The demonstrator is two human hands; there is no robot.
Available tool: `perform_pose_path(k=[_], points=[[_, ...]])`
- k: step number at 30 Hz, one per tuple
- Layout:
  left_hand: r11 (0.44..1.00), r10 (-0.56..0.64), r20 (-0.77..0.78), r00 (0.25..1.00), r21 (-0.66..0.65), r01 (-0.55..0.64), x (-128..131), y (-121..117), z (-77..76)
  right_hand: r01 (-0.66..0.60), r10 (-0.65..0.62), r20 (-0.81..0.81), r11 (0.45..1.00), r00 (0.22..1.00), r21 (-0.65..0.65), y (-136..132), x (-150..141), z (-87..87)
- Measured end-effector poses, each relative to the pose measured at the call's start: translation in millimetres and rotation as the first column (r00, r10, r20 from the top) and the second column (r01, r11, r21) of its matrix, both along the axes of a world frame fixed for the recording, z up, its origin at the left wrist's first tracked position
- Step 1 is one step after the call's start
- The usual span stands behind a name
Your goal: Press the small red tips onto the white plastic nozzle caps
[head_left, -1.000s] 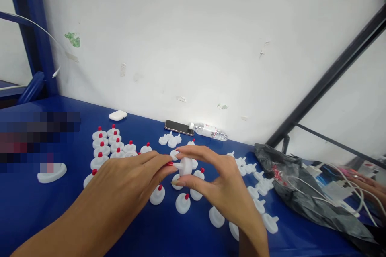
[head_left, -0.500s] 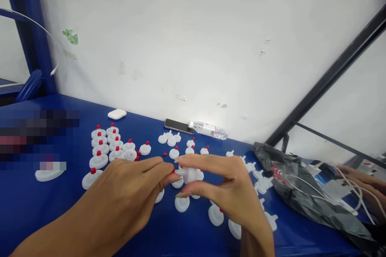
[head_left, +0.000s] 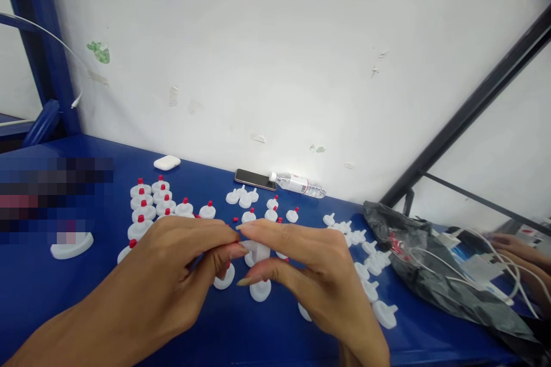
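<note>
Both of my hands meet over the middle of a blue table. My right hand pinches a small white plastic disc part between thumb and fingers. My left hand has its fingertips pressed together against the part's left end; what they hold there is hidden. Under and around the hands lie several white disc parts with red caps on the left and several uncapped white parts on the right. A few loose red caps lie between them.
A phone and a small water bottle lie against the white wall, with an earbud case further left. A black plastic bag with white cables lies at the right, where another person's hand rests. A white curved piece sits at the left.
My hands have sunk lower and drawn closer together. The left fingertips now cover the part's left end, and the red cap seen there earlier is hidden.
</note>
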State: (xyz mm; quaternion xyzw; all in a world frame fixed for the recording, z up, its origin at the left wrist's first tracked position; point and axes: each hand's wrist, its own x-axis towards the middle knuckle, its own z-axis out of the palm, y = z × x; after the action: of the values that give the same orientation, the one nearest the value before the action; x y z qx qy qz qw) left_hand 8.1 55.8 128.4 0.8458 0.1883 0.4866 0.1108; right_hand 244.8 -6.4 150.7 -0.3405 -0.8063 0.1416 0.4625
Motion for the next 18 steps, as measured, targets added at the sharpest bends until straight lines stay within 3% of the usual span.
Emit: perform_pose_path(k=[7,13,18], points=[[0.991,-0.070,-0.117,0.991,-0.118,0.056,-10,8,-4.3,0.038,-0.049,0.086,0.992,0.995,0.122,-9,-12,2.4],[0.952,-0.184,-0.128,0.975,-0.271,0.144,-13,13,-1.5,0.126,-0.195,0.206,0.943,0.959,0.307,-14,-18,0.9],[0.915,-0.203,-0.139,0.969,-0.379,0.137,-19,14,-2.1,0.125,-0.192,0.204,0.945,0.960,0.302,-10,-21,-0.8]])
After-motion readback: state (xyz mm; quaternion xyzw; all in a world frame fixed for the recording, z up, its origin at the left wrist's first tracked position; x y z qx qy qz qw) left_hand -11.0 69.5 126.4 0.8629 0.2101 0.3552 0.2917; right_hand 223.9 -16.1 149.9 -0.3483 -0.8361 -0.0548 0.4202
